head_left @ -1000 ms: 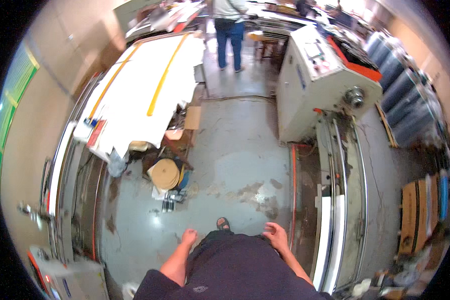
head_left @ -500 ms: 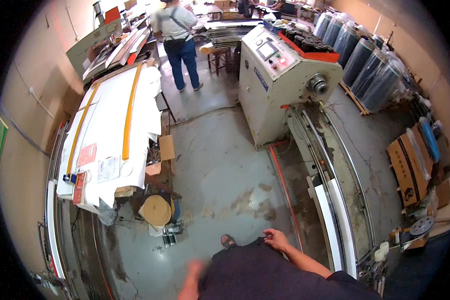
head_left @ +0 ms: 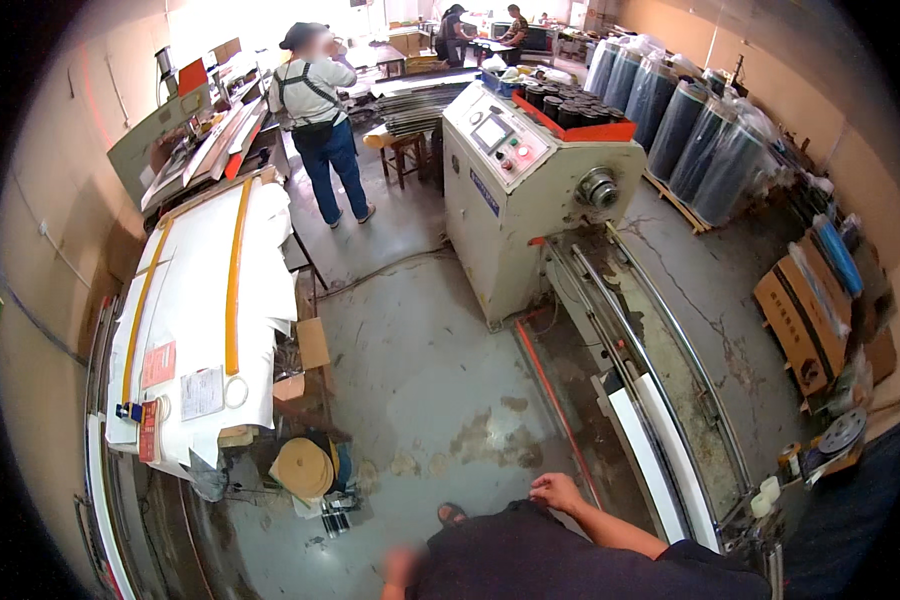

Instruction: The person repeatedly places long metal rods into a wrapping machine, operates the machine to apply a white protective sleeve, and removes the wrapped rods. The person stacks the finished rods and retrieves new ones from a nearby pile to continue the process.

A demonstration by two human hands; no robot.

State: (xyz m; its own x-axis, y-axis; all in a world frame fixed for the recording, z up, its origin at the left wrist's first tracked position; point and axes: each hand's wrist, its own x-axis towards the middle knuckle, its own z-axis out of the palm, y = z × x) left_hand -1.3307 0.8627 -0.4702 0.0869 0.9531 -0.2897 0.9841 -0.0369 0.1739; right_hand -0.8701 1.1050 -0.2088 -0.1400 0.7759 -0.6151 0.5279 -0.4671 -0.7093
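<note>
My right hand (head_left: 558, 493) is in front of my dark shirt (head_left: 550, 550), its fingers loosely bent and a little apart, with nothing visible in them. My left hand (head_left: 400, 566) hangs low at my left side, smeared by blur, so its fingers cannot be made out. Neither hand is at a machine or a table. Nearest on the right is a long rail bed (head_left: 660, 450) with a white strip along it. To the left stands a table covered in white sheets (head_left: 202, 330). A dark sandal (head_left: 452, 515) shows on the floor below me.
Ahead is a beige machine (head_left: 500, 235) with a control panel. A person (head_left: 315, 125) stands beyond the table. Cardboard roll (head_left: 306, 467) and small metal cylinders (head_left: 336, 521) lie near the table. Wrapped rolls (head_left: 685, 140) and flattened cartons (head_left: 800, 320) line the right side.
The view has shifted, so machine and table appear farther left and lower. The standing person now has a hand raised near the head. My right hand's fingers are bent more; my left hand sits lower.
</note>
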